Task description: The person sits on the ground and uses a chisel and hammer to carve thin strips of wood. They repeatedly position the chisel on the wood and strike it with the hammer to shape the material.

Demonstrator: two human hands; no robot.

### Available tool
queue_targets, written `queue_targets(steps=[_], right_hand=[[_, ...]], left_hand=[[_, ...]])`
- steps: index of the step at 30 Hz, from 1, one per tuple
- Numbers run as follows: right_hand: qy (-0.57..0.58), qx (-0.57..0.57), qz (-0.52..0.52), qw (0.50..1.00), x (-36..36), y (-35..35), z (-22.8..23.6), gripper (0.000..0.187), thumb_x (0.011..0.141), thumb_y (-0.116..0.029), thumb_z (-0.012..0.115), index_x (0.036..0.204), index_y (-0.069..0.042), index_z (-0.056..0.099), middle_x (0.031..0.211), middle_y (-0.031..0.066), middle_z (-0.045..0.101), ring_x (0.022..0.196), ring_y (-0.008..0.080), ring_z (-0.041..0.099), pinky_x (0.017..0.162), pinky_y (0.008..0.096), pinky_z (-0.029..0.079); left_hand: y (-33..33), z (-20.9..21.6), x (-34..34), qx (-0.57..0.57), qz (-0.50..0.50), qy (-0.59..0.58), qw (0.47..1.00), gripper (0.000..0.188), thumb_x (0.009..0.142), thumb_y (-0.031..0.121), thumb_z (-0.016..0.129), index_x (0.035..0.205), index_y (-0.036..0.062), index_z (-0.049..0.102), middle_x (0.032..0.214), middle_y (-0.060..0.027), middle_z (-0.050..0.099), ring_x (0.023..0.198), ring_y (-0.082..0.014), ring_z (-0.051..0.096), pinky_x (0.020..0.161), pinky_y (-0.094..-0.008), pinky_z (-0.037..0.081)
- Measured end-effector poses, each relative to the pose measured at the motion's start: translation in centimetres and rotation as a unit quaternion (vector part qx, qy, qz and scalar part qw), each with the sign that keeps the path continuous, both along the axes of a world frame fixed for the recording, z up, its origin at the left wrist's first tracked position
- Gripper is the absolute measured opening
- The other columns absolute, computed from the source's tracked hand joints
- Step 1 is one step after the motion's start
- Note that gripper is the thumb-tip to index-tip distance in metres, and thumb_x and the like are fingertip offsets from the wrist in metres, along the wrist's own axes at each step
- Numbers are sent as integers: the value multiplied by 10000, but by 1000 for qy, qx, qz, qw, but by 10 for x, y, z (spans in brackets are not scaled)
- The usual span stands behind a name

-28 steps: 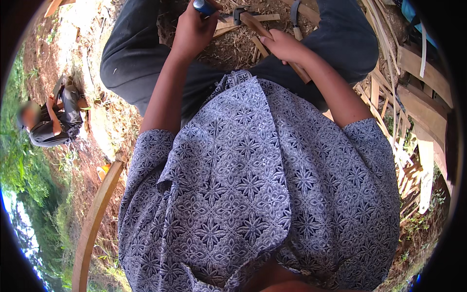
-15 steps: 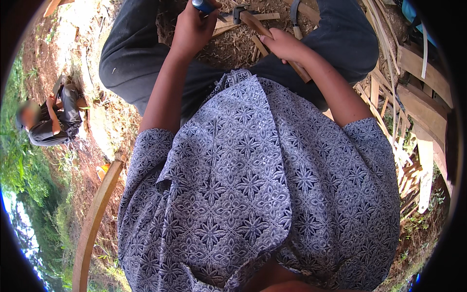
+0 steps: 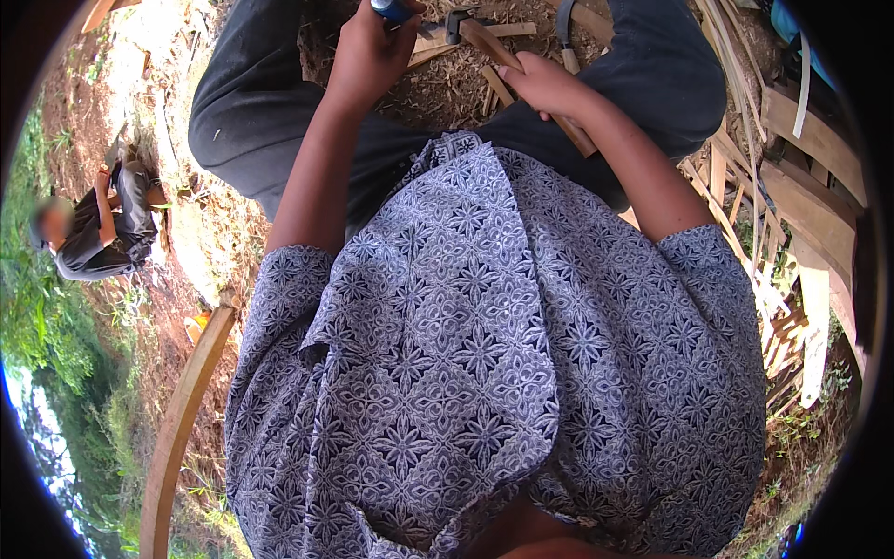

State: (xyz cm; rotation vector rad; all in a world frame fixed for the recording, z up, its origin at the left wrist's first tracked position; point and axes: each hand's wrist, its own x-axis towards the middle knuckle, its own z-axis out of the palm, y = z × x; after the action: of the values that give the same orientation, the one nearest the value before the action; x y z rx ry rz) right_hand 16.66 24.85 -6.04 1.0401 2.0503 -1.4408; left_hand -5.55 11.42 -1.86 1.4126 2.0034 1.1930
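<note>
My left hand (image 3: pixel 372 51), at the top of the view, is closed around a blue-handled chisel (image 3: pixel 391 9). Part of its dark metal blade shows just right of my fingers, while its tip is hard to make out. My right hand (image 3: pixel 545 86) grips the wooden handle of a hammer (image 3: pixel 484 42), its dark metal head up and to the left, near the chisel blade. Pale wood strips (image 3: pixel 503 31) lie on the ground behind the hammer head. Beyond my right hand is a curved-bladed tool with a wooden handle (image 3: pixel 570 61), lying near my knee.
My bent legs (image 3: pixel 251 112) frame ground strewn with wood shavings (image 3: pixel 438 88). Planks (image 3: pixel 810 210) and thin strips are piled on the right. A curved-looking wooden beam (image 3: pixel 186 419) stands at lower left. Farther left, another person (image 3: pixel 102 219) sits on the slope.
Both my hands keep their grips and have hardly moved. The seated person at left has shifted their arms slightly.
</note>
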Motion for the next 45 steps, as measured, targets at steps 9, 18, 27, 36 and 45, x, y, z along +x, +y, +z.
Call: queue_targets(steps=[9, 18, 27, 36, 45], right_hand=[[-5, 4, 5, 1000, 0, 0, -1, 507, 1047, -411, 496, 1238, 57, 536, 782, 101, 648, 465, 188, 603, 496, 365, 517], [-13, 2, 7, 1000, -1, 0, 1, 523, 1045, -415, 501, 1249, 66, 535, 787, 104, 651, 472, 189, 609, 502, 362, 525], [-10, 3, -7, 1000, 0, -1, -1, 506, 1042, -413, 502, 1233, 53, 546, 780, 99, 644, 461, 187, 598, 486, 354, 518], [-2, -4, -14, 1000, 0, 1, -6, 486, 1037, -403, 503, 1206, 51, 552, 746, 90, 622, 454, 187, 591, 475, 353, 513], [9, -18, -23, 1000, 1, 1, -7, 487, 1030, -400, 517, 1209, 51, 552, 708, 81, 599, 448, 179, 577, 454, 345, 498]], left_hand=[[-1, -3, -1, -5, 2, 8, 1000, 135, 924, 36, 659, 1043, 29, 596, 828, -115, 641, 705, -193, 583, 647, -340, 480], [0, -3, 0, 3, 3, 6, 1000, 137, 922, 33, 653, 1046, 27, 595, 854, -132, 662, 735, -235, 628, 680, -351, 504], [6, 9, 8, -12, 45, 1, 999, 215, 895, 45, 745, 1040, 10, 590, 878, -139, 680, 812, -245, 684, 716, -359, 538], [-3, -17, -7, -14, 61, -21, 998, 276, 869, 54, 789, 1046, 1, 584, 861, -123, 665, 813, -200, 682, 740, -321, 561], [6, 6, 2, -19, 45, 24, 999, 271, 808, 109, 876, 893, 30, 631, 806, -84, 637, 709, -179, 614, 644, -333, 501]])
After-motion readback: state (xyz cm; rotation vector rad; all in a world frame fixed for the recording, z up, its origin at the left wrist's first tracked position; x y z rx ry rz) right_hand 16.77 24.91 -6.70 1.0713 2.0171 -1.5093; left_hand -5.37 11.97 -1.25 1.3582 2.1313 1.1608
